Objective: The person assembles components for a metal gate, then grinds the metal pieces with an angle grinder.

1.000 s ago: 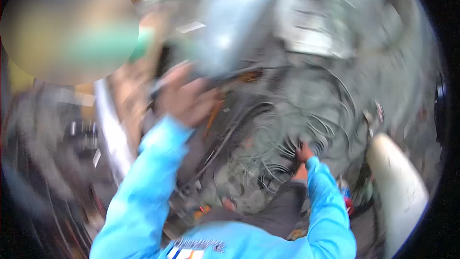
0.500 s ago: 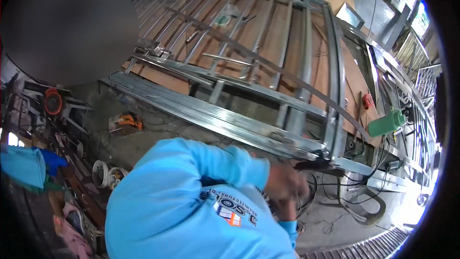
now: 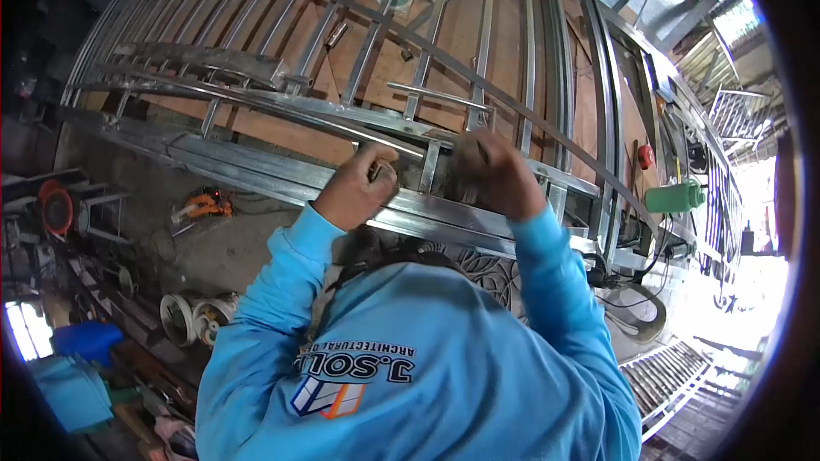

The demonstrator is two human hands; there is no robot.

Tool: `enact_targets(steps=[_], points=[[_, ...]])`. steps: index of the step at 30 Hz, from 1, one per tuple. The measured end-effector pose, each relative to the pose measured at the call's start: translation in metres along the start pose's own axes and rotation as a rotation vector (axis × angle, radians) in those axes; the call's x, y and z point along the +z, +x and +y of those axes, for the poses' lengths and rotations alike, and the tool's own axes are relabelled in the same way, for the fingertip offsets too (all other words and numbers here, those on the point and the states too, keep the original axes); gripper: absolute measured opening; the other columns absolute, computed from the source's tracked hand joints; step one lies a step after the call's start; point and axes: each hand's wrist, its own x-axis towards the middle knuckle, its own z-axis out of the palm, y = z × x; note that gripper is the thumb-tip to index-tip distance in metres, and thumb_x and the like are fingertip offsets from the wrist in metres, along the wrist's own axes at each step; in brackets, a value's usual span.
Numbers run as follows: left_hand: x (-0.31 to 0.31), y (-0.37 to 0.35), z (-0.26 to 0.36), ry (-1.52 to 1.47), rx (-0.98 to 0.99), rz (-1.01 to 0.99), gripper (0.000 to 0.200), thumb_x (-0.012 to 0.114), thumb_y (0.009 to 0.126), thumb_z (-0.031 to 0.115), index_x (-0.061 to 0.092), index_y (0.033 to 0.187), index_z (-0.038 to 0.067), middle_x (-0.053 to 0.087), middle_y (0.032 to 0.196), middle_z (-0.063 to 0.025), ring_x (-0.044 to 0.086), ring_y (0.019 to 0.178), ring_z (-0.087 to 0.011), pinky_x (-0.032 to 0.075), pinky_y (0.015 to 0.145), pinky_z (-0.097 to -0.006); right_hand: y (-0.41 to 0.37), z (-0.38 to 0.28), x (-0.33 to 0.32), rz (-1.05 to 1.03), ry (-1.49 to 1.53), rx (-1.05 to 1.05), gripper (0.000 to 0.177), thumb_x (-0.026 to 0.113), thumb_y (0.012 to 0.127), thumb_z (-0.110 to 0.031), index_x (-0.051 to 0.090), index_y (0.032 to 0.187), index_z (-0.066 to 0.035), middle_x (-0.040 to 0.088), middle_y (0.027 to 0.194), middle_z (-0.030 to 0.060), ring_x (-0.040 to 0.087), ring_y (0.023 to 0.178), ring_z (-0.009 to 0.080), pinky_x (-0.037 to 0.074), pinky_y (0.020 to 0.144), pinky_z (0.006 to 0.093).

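Observation:
My left hand [image 3: 363, 186] is raised over the near rail of a metal frame, its fingers curled in towards the thumb. Whatever it may hold is too small to make out. To its right my right hand [image 3: 504, 175] is up at about the same height, apart from the left, with its fingers smeared by motion. Beneath both hands lies the silvery barred metal frame [image 3: 436, 131], with long metal channels [image 3: 248, 169] along its near side. A short metal rod [image 3: 438, 96] rests across the bars just beyond my hands.
A long flat bar [image 3: 512, 102] crosses the frame diagonally. At the right are a green bottle [image 3: 673, 198] and a red tape measure [image 3: 646, 156]. Cables [image 3: 478, 269] coil on the floor below; an orange tool [image 3: 205, 205] and white buckets [image 3: 178, 318] stand at the left.
Both hands have come up from low at the right and moved apart, now over the frame's near edge. The view has shifted, showing more of the frame's left end.

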Motion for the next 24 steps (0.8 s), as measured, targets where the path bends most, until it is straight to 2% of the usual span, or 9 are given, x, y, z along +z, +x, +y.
enact_targets(steps=[1,5,8,12,15,16,18,21,24], points=[[-0.003,-0.002,-0.005,0.007,-0.01,0.042,0.024,0.061,0.093,0.012,0.059,0.114,0.0,0.06,0.094,-0.0057,0.055,0.087,-0.0139,0.048,0.081,-0.0306,0.028,-0.005,0.001,0.018,-0.127,0.078,0.034,0.072,0.087,-0.024,0.062,0.113,-0.004,0.067,0.101,0.0184,0.067,0.092,0.0321,0.052,0.084,0.0394],[-0.015,-0.005,-0.018,0.083,0.021,0.143,0.025,0.064,0.092,0.012,0.061,0.112,-0.001,0.063,0.098,-0.0067,0.056,0.085,-0.0129,0.048,0.075,-0.028,0.102,0.035,0.016,0.197,-0.22,0.089,0.043,0.08,0.08,-0.028,0.063,0.11,-0.004,0.068,0.105,0.0213,0.067,0.101,0.037,0.052,0.087,0.0417],[-0.019,-0.001,-0.024,-0.113,-0.086,0.114,0.026,0.063,0.093,0.012,0.061,0.115,-0.001,0.063,0.101,-0.0059,0.057,0.085,-0.0108,0.049,0.069,-0.025,0.123,0.067,0.03,0.212,-0.228,0.035,0.046,0.082,0.078,-0.03,0.061,0.111,-0.005,0.068,0.105,0.0238,0.066,0.102,0.039,0.052,0.088,0.0443],[-0.033,0.014,-0.032,-0.242,-0.072,0.021,0.029,0.065,0.093,0.012,0.06,0.119,-0.001,0.063,0.101,-0.0054,0.056,0.085,-0.0095,0.049,0.07,-0.0237,0.13,0.083,0.045,0.217,-0.289,-0.002,0.046,0.082,0.078,-0.03,0.058,0.11,-0.005,0.068,0.101,0.0262,0.065,0.103,0.0421,0.051,0.088,0.0469],[-0.048,0.03,-0.038,-0.146,-0.038,-0.048,0.029,0.066,0.093,0.012,0.061,0.119,-0.002,0.063,0.102,-0.0054,0.057,0.082,-0.0108,0.049,0.071,-0.0249,0.132,0.077,0.046,0.15,-0.229,0.339,0.042,0.079,0.08,-0.027,0.057,0.106,-0.003,0.067,0.102,0.0275,0.064,0.104,0.0443,0.052,0.087,0.0473],[-0.052,0.035,-0.04,-0.035,0.04,-0.048,0.03,0.067,0.093,0.014,0.061,0.118,-0.002,0.064,0.099,-0.0061,0.058,0.08,-0.0121,0.05,0.073,-0.0273,0.132,0.076,0.046,0.144,-0.246,0.32,0.042,0.079,0.08,-0.027,0.056,0.106,-0.003,0.067,0.101,0.0275,0.064,0.103,0.045,0.052,0.086,0.0475],[-0.063,0.045,-0.03,0.083,-0.012,-0.125,0.031,0.068,0.093,0.017,0.062,0.117,-0.001,0.064,0.095,-0.0067,0.059,0.081,-0.0128,0.05,0.075,-0.0288,0.129,0.077,0.046,0.141,-0.276,0.284,0.042,0.077,0.08,-0.026,0.056,0.107,-0.002,0.067,0.099,0.0276,0.064,0.101,0.0464,0.052,0.085,0.0479],[-0.067,0.06,-0.024,0.132,-0.011,-0.151,0.033,0.069,0.091,0.02,0.062,0.116,-0.001,0.067,0.093,-0.0102,0.062,0.086,-0.0167,0.052,0.079,-0.0326,0.122,0.088,0.054,0.31,-0.348,0.058,0.044,0.077,0.078,-0.027,0.056,0.107,-0.002,0.068,0.095,0.0278,0.065,0.095,0.0476,0.052,0.083,0.0508],[-0.061,0.072,-0.021,0.108,0.074,-0.126,0.032,0.07,0.089,0.017,0.061,0.114,-0.001,0.07,0.096,-0.0144,0.068,0.09,-0.0225,0.054,0.081,-0.036,0.119,0.081,0.06,0.366,-0.375,0.206,0.045,0.076,0.078,-0.027,0.056,0.108,-0.001,0.068,0.092,0.0268,0.066,0.091,0.0477,0.052,0.081,0.0523]])
